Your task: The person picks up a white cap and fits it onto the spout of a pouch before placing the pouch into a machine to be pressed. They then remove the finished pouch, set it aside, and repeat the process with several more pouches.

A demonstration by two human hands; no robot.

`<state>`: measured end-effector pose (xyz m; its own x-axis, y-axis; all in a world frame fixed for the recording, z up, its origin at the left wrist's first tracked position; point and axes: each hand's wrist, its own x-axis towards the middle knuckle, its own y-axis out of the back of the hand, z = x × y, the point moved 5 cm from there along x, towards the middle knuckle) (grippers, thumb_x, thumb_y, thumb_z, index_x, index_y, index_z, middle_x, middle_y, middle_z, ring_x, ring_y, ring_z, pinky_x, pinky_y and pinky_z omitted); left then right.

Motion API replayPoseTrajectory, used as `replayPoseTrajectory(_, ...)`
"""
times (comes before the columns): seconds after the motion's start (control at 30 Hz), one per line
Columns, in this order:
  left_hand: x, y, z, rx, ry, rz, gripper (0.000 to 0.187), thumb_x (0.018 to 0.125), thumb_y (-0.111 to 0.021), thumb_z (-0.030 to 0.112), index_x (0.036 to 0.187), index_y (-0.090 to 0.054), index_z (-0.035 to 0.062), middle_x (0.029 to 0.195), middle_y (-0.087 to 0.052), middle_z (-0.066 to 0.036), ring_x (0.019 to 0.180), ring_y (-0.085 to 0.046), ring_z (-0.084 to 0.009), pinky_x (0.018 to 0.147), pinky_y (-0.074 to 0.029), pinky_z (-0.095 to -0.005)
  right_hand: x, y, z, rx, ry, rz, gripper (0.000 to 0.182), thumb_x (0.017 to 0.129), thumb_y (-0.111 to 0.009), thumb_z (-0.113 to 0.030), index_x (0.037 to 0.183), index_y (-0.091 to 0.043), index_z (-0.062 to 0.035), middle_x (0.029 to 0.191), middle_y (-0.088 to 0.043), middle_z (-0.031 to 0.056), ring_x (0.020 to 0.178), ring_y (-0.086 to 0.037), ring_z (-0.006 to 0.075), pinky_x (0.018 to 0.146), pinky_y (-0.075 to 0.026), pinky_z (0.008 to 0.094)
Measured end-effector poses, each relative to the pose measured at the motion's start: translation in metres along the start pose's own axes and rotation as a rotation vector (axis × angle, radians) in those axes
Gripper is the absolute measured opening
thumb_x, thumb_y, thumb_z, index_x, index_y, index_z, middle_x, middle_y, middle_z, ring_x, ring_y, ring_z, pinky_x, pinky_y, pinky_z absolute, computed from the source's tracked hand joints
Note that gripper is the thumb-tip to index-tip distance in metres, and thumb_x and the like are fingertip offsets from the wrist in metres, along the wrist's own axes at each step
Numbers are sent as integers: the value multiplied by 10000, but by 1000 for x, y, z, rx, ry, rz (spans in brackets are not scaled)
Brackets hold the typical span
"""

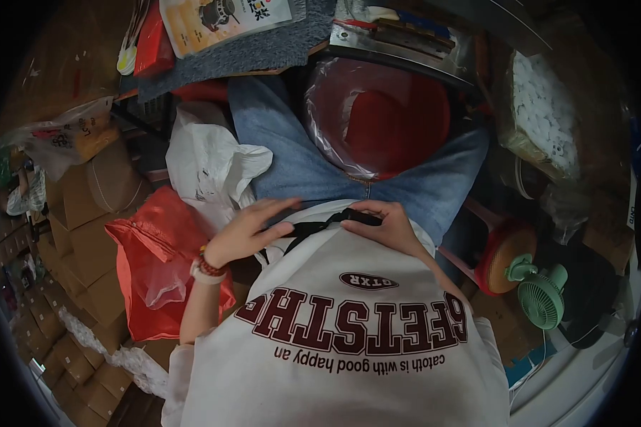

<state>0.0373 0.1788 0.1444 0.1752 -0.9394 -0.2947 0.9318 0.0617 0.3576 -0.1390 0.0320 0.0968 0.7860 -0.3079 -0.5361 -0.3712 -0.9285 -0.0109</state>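
Note:
At my waist a black strap [308, 229], with what looks like a dark buckle or clip, runs across the white shirt [335, 277]. My right hand [387, 226] is closed on the black strap's right part, thumb and fingers pinching it. My left hand [248, 231], with a bracelet and a white band at the wrist, has its fingers stretched out flat. Its thumb is at the strap's left end; whether it touches is hard to tell. Between my legs in blue jeans [278, 135] stands a red tub [434, 117] lined with clear plastic.
A white plastic bag [203, 156] and an orange-red bag [146, 285] lie on my left, with cardboard boxes [78, 249] beyond. On my right are a round stool [509, 260], a green fan [541, 302] and a box of white pieces [541, 114]. Ahead stands a metal machine [406, 53].

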Motion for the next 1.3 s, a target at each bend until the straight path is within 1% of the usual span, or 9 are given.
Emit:
replayPoseTrajectory(0.13, 21, -43, -13, -48, -36, -233, 262, 897, -625, 164, 1122, -652, 33, 1019, -677, -141, 965, -641, -281, 826, -494, -318, -1, 2, 8, 7, 57, 33, 365, 774, -797, -246, 1026, -697, -1, 914, -718, 90, 805, -668, 125, 736, -525, 237)
replayPoseTrajectory(0.3, 5, -36, -17, -55, -42, -106, 237, 872, -645, 150, 1080, -666, 40, 937, -692, -136, 804, -671, -288, 727, -517, -320, -3, 2, 4, -5, 46, -4, 358, 757, -811, -249, 1000, -703, -8, 907, -717, 89, 822, -675, 133, 745, -530, 243)
replayPoseTrajectory(0.4, -4, -29, -29, -52, -34, -115, 207, 860, -658, 146, 1045, -683, 56, 870, -696, -104, 721, -668, -272, 644, -517, -316, -5, 5, 14, -103, 2, -76, 308, 769, -783, -91, 1052, -683, -19, 963, -698, 59, 895, -652, 118, 800, -529, 237)
replayPoseTrajectory(0.47, -18, -28, -21, 370, -236, -55, 268, 824, -648, 133, 1085, -676, 76, 760, -665, -59, 589, -635, -228, 538, -497, -306, -13, 8, 17, -17, 173, -174, 336, 779, -764, -112, 1098, -673, -54, 932, -694, 57, 862, -653, 125, 754, -515, 239)
replayPoseTrajectory(0.63, -61, -36, -10, 799, -305, -207, 505, 746, -592, 156, 1243, -596, 74, 613, -543, -28, 467, -554, -190, 470, -467, -295, -56, 37, 13, -200, 36, -133, 392, 745, -739, -21, 1124, -660, -82, 938, -640, 25, 818, -616, 125, 701, -495, 267)
replayPoseTrajectory(1.03, -61, -29, -4, 731, -99, -391, 574, 797, -604, 166, 1350, -494, 59, 653, -618, -117, 548, -621, -263, 523, -484, -368, -106, 60, 38, -413, 270, -12, 473, 696, -708, 62, 1142, -653, -83, 1079, -613, 70, 971, -618, 217, 788, -515, 308)
replayPoseTrajectory(1.13, -76, -25, -8, 665, 258, -744, 756, 780, -651, 193, 1454, -332, 65, 704, -639, -152, 644, -645, -334, 594, -502, -395, -118, 75, 37, -212, 377, -179, 458, 742, -695, 40, 1182, -622, -64, 1114, -616, 81, 990, -604, 205, 783, -510, 289)
replayPoseTrajectory(1.23, -55, 14, -11, 511, 302, -567, 701, 819, -660, 249, 1428, -369, 56, 770, -654, -168, 745, -644, -354, 670, -507, -408, -120, 111, 34, -180, 215, -62, 325, 796, -650, 41, 1116, -646, -20, 1028, -643, 77, 872, -607, 167, 748, -492, 268)
replayPoseTrajectory(1.3, -14, 49, -1, 735, 124, -24, 623, 833, -660, 253, 1380, -433, 61, 881, -665, -156, 801, -640, -348, 705, -505, -402, -107, 140, 32, -192, 227, 207, 240, 827, -620, 35, 1061, -658, -1, 940, -650, 75, 793, -595, 139, 719, -474, 254)
